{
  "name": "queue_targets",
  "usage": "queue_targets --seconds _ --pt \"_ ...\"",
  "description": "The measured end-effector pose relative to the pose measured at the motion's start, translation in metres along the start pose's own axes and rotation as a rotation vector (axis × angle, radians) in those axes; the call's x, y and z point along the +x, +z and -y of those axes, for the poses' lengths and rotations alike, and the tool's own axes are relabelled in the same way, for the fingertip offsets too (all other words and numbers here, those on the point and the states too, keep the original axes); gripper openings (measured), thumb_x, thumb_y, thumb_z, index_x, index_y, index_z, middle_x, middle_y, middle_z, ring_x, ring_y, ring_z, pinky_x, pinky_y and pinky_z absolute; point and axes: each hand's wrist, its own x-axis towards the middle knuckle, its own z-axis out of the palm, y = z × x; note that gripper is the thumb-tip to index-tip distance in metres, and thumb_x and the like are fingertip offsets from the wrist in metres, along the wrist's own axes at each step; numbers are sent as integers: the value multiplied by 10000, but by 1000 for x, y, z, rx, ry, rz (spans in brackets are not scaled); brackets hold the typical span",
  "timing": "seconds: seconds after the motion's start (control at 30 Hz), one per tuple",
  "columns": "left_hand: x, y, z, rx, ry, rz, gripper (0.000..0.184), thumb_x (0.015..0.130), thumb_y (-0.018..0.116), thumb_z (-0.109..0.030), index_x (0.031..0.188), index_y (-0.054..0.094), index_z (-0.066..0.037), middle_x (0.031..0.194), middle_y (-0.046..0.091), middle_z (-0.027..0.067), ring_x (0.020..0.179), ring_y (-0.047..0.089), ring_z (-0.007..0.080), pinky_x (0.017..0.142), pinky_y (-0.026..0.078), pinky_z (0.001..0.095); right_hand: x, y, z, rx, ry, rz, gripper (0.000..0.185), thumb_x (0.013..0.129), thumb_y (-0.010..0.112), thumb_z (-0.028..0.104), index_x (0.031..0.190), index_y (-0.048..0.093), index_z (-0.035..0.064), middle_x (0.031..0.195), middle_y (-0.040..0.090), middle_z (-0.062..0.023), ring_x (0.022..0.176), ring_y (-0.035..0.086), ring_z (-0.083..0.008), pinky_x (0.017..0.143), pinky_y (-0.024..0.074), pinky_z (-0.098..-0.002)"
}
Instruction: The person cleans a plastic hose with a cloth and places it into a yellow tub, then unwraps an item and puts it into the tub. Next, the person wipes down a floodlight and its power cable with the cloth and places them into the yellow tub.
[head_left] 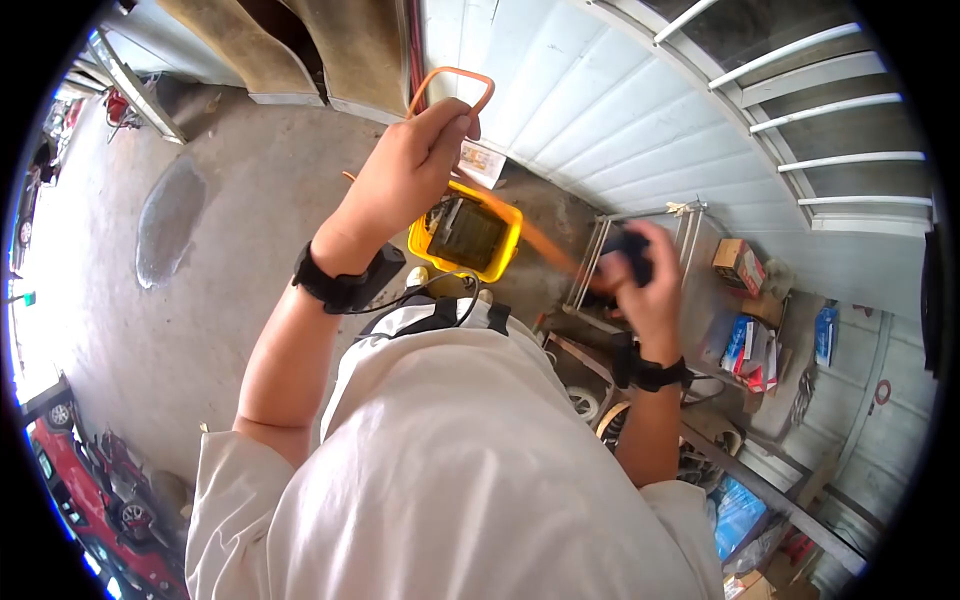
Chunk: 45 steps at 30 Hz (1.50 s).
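My left hand (415,165) is closed around an orange cord (455,71), which bends in a stiff loop above the fingers. A short orange end also shows to the left of that wrist. From the left hand a blurred orange length (545,248) slants down toward the right hand. My right hand (655,290) is curled around a dark, rounded object (625,262), too smeared by motion to name. Below the left hand, a yellow bin (512,245) with dark, flat contents stands on the floor by my feet.
A metal-framed rack (585,275) stands beside the right hand, against the white panelled wall (560,90). Cardboard boxes (738,262) and blue-and-white packages (738,345) lie farther right. Barred windows are at upper right. A red vehicle (85,490) is at lower left, on concrete floor (250,180).
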Motion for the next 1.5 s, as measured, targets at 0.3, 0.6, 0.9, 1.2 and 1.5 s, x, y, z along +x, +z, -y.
queue_targets --seconds 0.3,0.6,0.9,1.2,1.5 --pt "-4 21 4 282 180 67 169 914 498 -69 1059 569 -18 868 648 172 785 631 353 668 498 383 25 24 42 263 119 2 122 832 685 132 867 647 21 826 665 -123 730 653 -245 650 490 -287" --pt "-6 13 31 218 141 37 177 885 509 -33 1043 588 -29 881 645 178 810 623 361 710 498 387 22 2 30 -77 -40 299 336 719 766 189 998 624 67 920 644 -103 754 641 -292 651 510 -341" --pt "-9 46 27 108 433 316 175 817 565 -20 985 614 -22 760 601 165 731 580 352 661 461 411 41 17 59 121 -23 112 440 735 744 176 1093 538 26 1055 590 -121 863 616 -273 706 500 -349" --pt "-25 61 35 40 441 449 180 791 656 -103 964 640 -54 777 590 136 755 570 322 699 458 393 23 27 29 -117 -83 416 135 769 682 127 709 617 26 696 602 -135 643 602 -337 554 465 -399" --pt "-23 39 100 395 128 23 270 795 674 -164 1049 595 -117 1067 567 85 1067 499 279 936 376 395 34 -30 48 -61 221 177 186 845 678 154 776 608 -5 647 577 -92 568 549 -184 534 418 -291"
